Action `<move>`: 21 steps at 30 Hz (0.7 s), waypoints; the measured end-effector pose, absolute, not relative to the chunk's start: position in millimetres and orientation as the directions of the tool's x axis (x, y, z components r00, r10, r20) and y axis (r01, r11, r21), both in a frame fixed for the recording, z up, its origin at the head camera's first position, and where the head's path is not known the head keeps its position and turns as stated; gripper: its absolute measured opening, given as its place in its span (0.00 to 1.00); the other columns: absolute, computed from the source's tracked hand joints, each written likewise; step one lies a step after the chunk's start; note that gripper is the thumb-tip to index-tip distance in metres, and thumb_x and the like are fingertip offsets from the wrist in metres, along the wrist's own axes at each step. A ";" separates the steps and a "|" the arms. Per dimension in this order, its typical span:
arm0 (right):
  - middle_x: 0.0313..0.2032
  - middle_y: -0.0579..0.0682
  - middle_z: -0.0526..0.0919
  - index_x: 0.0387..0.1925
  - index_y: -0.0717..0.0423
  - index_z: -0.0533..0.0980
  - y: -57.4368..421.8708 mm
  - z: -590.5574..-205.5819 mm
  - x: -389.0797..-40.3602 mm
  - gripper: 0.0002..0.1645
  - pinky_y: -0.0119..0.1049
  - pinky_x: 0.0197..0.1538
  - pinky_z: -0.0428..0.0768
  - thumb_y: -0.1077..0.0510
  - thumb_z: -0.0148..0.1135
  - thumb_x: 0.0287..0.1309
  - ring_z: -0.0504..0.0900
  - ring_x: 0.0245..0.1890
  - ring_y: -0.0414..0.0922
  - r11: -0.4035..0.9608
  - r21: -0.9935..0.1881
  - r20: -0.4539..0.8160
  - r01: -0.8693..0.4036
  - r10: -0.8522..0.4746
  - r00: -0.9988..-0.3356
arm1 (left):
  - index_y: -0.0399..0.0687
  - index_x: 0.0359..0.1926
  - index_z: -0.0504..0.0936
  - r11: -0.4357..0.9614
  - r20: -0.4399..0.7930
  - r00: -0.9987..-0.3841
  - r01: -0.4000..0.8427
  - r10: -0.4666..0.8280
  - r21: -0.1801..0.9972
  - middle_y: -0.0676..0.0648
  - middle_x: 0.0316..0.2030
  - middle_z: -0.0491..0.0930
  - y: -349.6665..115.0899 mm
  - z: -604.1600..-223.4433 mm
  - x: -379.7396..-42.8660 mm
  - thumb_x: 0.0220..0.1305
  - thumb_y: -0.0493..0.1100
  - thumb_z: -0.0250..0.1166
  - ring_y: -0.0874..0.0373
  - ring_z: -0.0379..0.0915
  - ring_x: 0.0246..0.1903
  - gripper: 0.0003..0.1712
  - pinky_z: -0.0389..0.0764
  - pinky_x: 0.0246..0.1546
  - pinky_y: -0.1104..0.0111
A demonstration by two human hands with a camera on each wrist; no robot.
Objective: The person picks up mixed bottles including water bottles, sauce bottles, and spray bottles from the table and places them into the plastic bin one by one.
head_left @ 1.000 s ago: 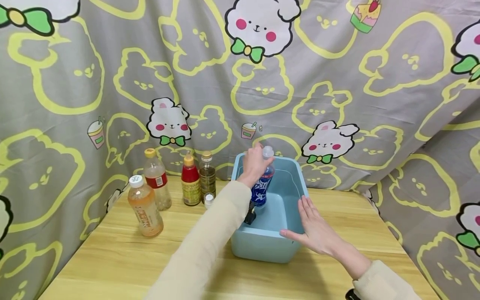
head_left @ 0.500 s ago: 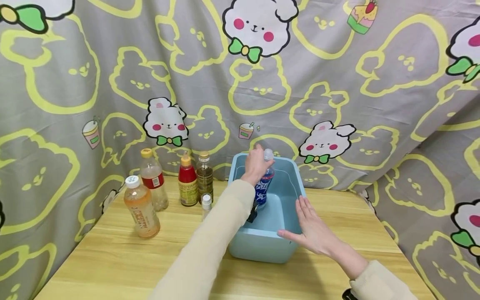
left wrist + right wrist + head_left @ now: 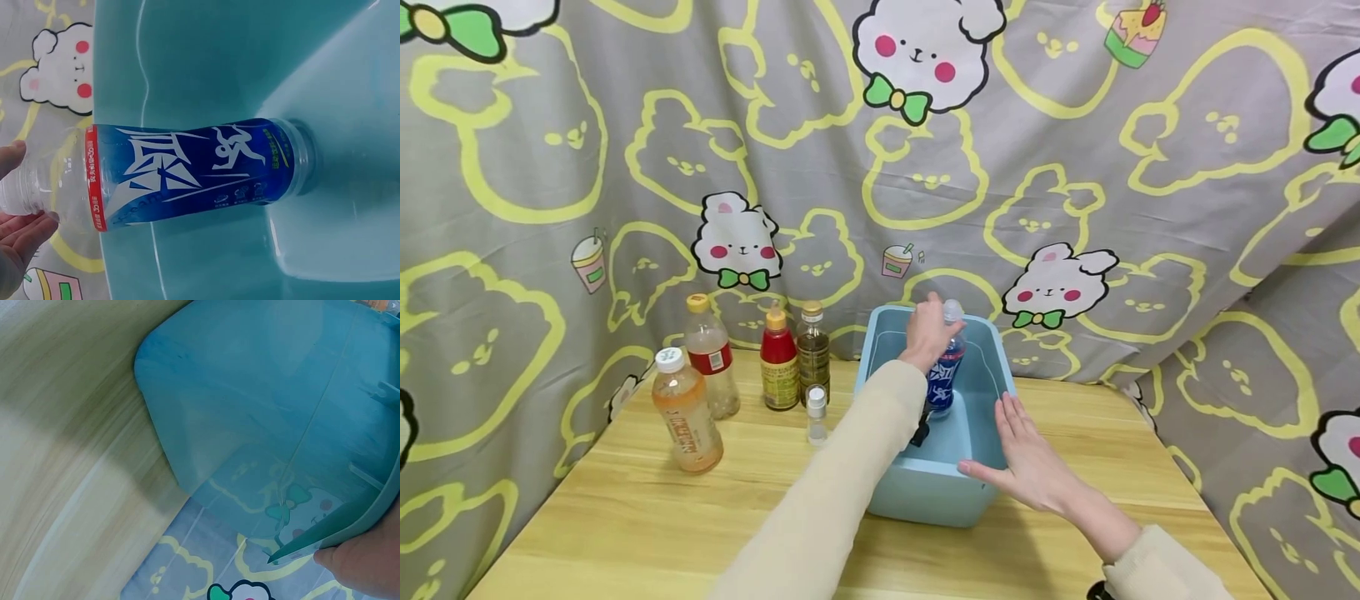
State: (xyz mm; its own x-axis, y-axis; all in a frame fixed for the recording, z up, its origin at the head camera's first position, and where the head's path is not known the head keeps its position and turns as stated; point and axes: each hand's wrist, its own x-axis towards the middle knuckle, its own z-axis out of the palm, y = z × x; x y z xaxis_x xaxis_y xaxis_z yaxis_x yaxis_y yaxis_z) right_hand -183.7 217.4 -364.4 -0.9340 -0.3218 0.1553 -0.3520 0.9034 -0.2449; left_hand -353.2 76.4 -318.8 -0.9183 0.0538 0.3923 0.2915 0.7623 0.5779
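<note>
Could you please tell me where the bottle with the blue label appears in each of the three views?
Head view: the blue-label bottle is right of and below the centre, inside the blue tub, with the left hand at its neck.
Left wrist view: it appears sideways across the left and middle, neck toward the left edge.
Right wrist view: it is not in this picture.
Shared landmark: the tub, visible in all three.

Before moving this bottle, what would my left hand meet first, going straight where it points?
Probably the patterned curtain; your left hand, holding the bottle by its neck, seems above the tub rim, though depth is unclear.
</note>
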 end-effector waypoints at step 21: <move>0.65 0.66 0.42 0.63 0.73 0.46 218.0 -361.9 -181.3 0.60 0.54 0.61 0.49 0.29 0.50 0.48 0.39 0.65 0.59 0.906 -0.248 0.147 -0.343 -0.315 -0.938 | 0.41 0.43 0.68 0.754 0.365 -0.929 0.280 0.058 0.595 0.43 0.36 0.77 98.8 -333.7 -355.5 0.49 0.53 0.66 0.54 0.77 0.34 0.27 0.78 0.33 0.69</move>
State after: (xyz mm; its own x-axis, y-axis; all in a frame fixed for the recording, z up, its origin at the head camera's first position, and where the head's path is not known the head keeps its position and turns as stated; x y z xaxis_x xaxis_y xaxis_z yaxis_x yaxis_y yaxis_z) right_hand -181.3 218.0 -361.9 -0.9376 -0.3152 0.1465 -0.3433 0.9058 -0.2484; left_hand -355.5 98.8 -333.7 -0.9293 0.0579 0.3647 0.2803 0.7537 0.5945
